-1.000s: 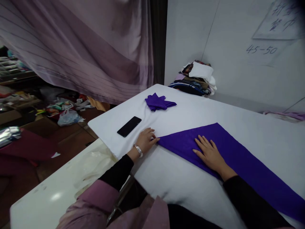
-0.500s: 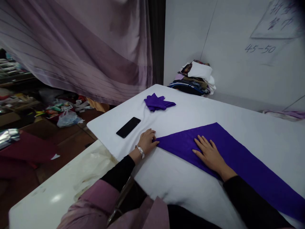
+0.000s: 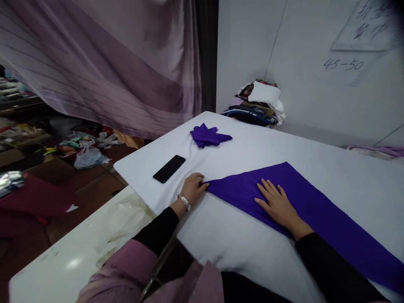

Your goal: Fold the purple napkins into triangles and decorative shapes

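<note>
A large purple cloth (image 3: 315, 206) folded into a triangle lies on the white-covered table (image 3: 252, 248). My left hand (image 3: 193, 188) sits at the cloth's left tip, its fingers curled and pinching that corner. My right hand (image 3: 275, 202) lies flat on the cloth with fingers stretched out, pressing it down. A smaller folded purple cloth (image 3: 208, 135) rests farther back on the table.
A black phone (image 3: 169, 168) lies on the table left of my left hand. A pile of folded clothes (image 3: 257, 103) sits against the wall at the back. A mauve curtain (image 3: 110, 63) hangs to the left; clutter (image 3: 85, 147) covers the floor beneath it.
My left hand's fingers have curled in and closed on the cloth's left tip. My right hand has stayed flat on the cloth.
</note>
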`<state>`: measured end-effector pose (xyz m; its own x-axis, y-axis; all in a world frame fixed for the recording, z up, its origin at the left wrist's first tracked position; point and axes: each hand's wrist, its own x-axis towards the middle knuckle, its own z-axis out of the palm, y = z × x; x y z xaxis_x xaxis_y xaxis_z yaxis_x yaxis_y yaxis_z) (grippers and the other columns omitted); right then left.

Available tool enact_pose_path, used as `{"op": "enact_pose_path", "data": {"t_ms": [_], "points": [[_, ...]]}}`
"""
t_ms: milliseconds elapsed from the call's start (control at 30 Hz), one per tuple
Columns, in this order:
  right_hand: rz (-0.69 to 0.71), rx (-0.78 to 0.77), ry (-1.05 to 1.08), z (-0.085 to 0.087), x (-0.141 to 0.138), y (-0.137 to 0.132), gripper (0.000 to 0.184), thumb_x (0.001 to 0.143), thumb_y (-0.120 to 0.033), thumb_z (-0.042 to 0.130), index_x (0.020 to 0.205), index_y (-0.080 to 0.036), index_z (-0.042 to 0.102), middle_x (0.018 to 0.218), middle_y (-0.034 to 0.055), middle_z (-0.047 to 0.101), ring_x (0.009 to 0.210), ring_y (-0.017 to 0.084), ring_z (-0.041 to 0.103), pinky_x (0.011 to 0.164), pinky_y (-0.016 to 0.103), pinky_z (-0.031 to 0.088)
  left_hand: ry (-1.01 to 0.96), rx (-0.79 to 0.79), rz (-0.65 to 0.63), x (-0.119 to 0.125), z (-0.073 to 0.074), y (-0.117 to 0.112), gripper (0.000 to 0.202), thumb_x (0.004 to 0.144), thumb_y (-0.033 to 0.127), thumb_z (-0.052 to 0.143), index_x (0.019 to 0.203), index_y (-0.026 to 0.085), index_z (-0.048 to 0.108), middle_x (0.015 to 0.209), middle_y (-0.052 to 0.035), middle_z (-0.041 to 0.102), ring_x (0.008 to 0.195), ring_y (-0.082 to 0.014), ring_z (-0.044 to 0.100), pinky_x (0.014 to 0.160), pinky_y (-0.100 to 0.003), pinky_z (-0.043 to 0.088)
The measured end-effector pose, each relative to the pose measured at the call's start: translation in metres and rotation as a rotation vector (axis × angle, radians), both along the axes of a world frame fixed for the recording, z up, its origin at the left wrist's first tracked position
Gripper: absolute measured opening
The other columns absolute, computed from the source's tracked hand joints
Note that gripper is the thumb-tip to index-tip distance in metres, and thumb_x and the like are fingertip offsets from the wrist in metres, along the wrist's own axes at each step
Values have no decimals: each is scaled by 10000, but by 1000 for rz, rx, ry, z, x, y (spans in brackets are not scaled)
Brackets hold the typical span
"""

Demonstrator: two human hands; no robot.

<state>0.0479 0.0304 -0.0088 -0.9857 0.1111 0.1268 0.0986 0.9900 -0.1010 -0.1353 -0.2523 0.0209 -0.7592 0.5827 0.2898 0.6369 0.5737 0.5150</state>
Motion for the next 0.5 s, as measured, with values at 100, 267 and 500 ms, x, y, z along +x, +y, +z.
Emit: {"op": "enact_pose_path", "data": {"t_ms": [100, 267, 500], "points": [[3, 0, 0, 0, 0, 0, 651, 900, -604, 260, 1385, -188, 387, 1472, 106, 308, 1366, 258, 224, 1085, 501, 184, 22, 11, -23, 1, 2, -4, 189, 789, 317, 609, 651, 200, 550, 807, -23, 638, 789, -168, 558, 743, -311, 432], [0, -10, 4, 1, 0, -1, 643, 902, -595, 267, 1386, -189, 386, 1471, 109, 310, 1365, 258, 228, 1086, 497, 182, 53, -68, 22, -1, 0, -8, 259, 774, 385, 628, 608, 202, 548, 686, -3, 598, 731, -174, 526, 697, -314, 393], [-3, -12, -3, 3, 0, -2, 649, 900, -606, 258, 1382, -194, 392, 1470, 104, 312, 1366, 255, 225, 1087, 496, 180, 63, -186, 50, -3, 1, -5, 310, 835, 397, 539, 598, 196, 553, 811, -38, 603, 827, -196, 522, 751, -337, 380]]}}
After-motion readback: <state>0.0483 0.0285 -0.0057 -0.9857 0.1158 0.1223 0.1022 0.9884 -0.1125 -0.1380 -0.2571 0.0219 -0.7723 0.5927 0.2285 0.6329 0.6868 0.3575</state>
